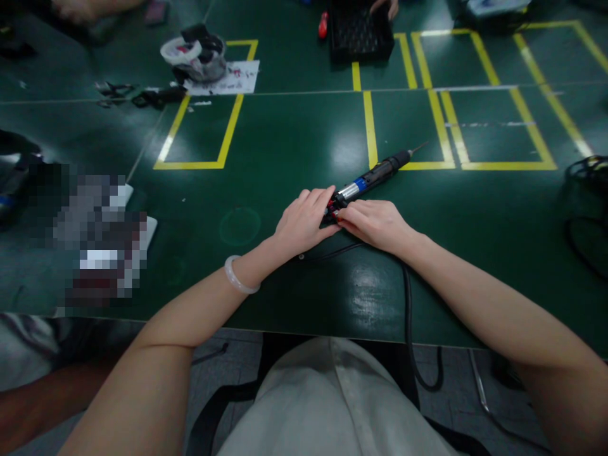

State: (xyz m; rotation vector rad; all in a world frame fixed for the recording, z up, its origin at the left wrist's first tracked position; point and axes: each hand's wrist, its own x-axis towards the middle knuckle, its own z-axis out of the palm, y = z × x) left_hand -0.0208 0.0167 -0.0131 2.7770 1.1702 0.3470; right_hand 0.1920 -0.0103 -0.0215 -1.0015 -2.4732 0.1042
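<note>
An electric screwdriver (380, 172), black with a silver and blue band, lies slantwise on the green table, its thin bit pointing up and to the right. My left hand (306, 221) is closed around its rear end, fingers over the top and thumb along the near side. From the right, the fingertips of my right hand (377, 221) pinch at the same rear end, where small red parts (331, 206) show between the hands. The exact spot they grip is partly hidden. A black cable (409, 304) runs from under my right wrist over the table's front edge.
Yellow tape (190, 165) marks boxes on the table. Across it, a person's hand (387, 7) touches a black tray (361, 38) beside a red-handled tool (323, 25). A cluttered container (202, 57) stands back left; coiled cables (589, 171) lie right. Another person's arm (57, 392) is at left.
</note>
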